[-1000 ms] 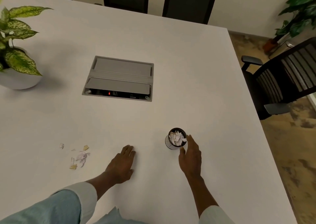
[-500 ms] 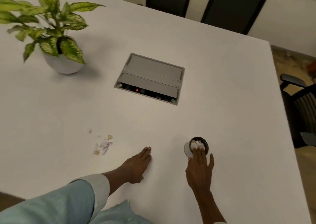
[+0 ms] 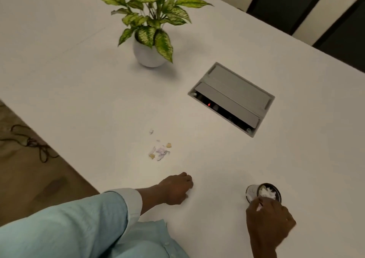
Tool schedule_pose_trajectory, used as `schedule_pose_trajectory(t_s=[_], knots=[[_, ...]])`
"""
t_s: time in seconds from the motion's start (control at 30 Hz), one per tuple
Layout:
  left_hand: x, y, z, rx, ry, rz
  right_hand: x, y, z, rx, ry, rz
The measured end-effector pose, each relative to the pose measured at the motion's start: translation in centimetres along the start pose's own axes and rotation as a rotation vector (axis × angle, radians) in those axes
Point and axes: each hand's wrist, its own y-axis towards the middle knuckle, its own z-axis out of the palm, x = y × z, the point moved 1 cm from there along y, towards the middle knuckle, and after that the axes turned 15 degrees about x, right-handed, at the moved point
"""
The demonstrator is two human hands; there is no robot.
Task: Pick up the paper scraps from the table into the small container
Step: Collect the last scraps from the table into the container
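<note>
now the right hand point(image 3: 270, 220) pinches a white scrap point(image 3: 259, 207) over the cup point(image 3: 263, 193) at five o'clock to drop it, the left hand point(image 3: 174, 188) lies curled, empty.

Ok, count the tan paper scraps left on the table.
2 tan paper scraps: one at the pile's far right edge, one at its near left. More may hide under the pale scraps.

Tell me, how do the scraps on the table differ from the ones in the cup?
The loose scraps lie scattered flat on the table, white mixed with a few tan bits; the scraps in the cup are heaped together and look all white. The loose ones lie ahead of the left hand, the cupped ones by the right hand. All are small torn paper.
</note>
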Motion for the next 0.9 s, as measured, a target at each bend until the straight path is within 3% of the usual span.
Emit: schedule_pose_trajectory(t_s=[0.13,0.23,0.37,0.63,0.9], knots=[[2.9,-3.1,1.3,-0.25,-0.067,-0.143,5.4,-1.0,0.2,0.178,0.2,-0.182],[5.4,-5.1,1.8,-0.419,-0.234,-0.389,10.0,-1.5,1.0,0.413,0.237,-0.355],[8.4,-6.5,1.5,-0.497,-0.397,-0.612,15.8,-1.2,2.9,0.652,0.229,-0.538],[9.9,-4.5,-1.4,-0.513,-0.511,-0.582,25.0,1.7,6.5,0.909,0.085,-0.727],[10.7,-2.9,-2.2,-0.485,-0.459,-0.542,28.7,2.5,8.6,0.862,-0.034,-0.922]])
